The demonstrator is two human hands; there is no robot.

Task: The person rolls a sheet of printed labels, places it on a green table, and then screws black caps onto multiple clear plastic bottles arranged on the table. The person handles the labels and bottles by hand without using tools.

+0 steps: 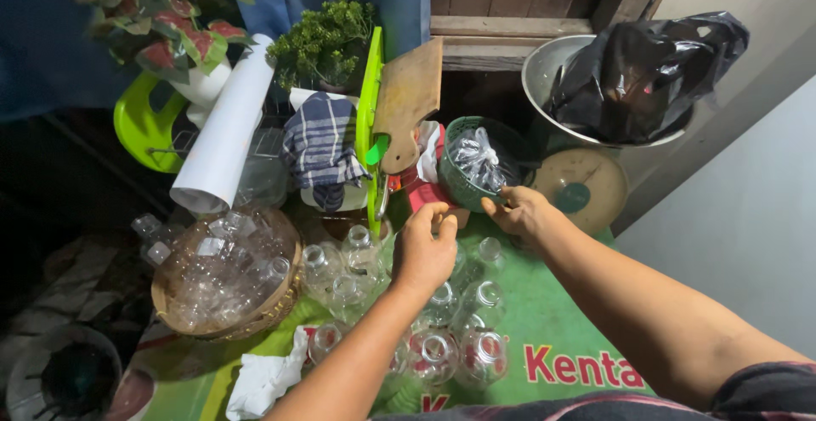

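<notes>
My left hand (424, 248) reaches forward over a cluster of clear glass jars (442, 336), its fingertips at a red object (425, 196) beside the green plastic basket (466, 184). My right hand (517, 211) touches the lower edge of that basket, which holds crumpled clear plastic (474, 156). Whether either hand grips anything I cannot tell. A wooden cutting board (410, 102) leans just behind the left hand, next to a bright green board (369, 123).
A woven basket (255, 315) of clear bottles sits at left. Behind stand a rolled white sheet (223, 128), a checked cloth (321, 145), potted plants (323, 38), a metal bowl (544, 64) with a black bag (646, 68), and a round lid (582, 184). A white rag (265, 378) lies on the green tablecloth (552, 319).
</notes>
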